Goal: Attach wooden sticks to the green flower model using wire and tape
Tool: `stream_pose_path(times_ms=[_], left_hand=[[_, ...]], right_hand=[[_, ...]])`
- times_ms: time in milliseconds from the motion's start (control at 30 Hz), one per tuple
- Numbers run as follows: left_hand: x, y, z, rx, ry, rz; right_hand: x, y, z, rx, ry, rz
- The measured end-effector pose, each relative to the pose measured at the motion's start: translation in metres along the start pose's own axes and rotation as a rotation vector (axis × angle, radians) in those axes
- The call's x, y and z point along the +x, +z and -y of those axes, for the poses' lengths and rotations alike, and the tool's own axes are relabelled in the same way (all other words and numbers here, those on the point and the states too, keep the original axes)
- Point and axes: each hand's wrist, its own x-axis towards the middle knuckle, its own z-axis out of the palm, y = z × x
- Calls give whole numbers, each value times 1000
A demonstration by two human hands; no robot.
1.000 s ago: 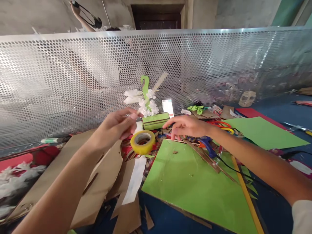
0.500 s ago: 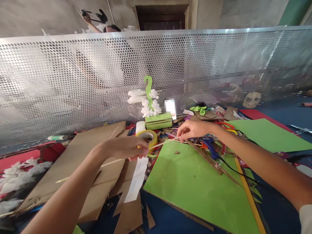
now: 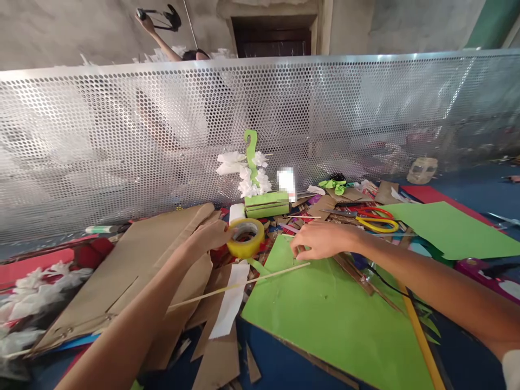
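Observation:
My left hand (image 3: 211,235) is at the left edge of a yellow roll of tape (image 3: 246,249), its fingertips against the rim and its other fingers mostly hidden. My right hand (image 3: 323,240) bends over the far edge of a green board (image 3: 325,314), fingers pinched together at the surface; anything between them is too small to make out. A thin wooden stick (image 3: 280,272) lies slanted across the board's left part and a white paper strip (image 3: 231,303). Behind the tape stands a green box (image 3: 266,206) with a curved green stem (image 3: 251,146) and white paper flowers (image 3: 254,181).
Scissors (image 3: 377,219) with red and yellow handles lie beyond my right forearm. Cardboard (image 3: 134,260) covers the left side, beside red pieces and white tissue flowers (image 3: 44,284). A perforated metal panel (image 3: 162,130) runs across the back; behind it a person's raised hand (image 3: 146,24) shows.
Both hands have let go of the stick, which now lies nearer to me. My left hand has moved up and left to the tape; my right hand has lowered onto the board's far edge.

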Motion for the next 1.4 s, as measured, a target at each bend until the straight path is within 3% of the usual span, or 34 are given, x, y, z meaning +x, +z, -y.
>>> stream_pose_path(times_ms=[100,300,367,467,633,833,967,1167,1400], left_hand=[[-4,-6,-8,67,-59,-24],[-32,-38,-31,195,55,-365],[-43,-44,-45,199,121,-467],[-55,-39,-68,203,343,-564],[-58,-21,-84,213,757,-674],[-50,-36,-58,-63,1062,-602],[-46,-39,-48,-109,1147,-559],[-44,-33,-45,-175,1225,-597],[-48,-35,-51,-13,1229,-675]], right_hand=[[-1,-3,1,32,1,-36],[7,4,-20,280,80,-325],[11,8,-30,428,86,-458],[15,11,-39,632,13,-569],[11,4,-38,699,-79,-390],[3,-2,-43,714,-194,-287],[1,-1,-49,646,-221,-285],[0,-1,-56,517,-260,-294],[1,0,-60,506,-258,-318]])
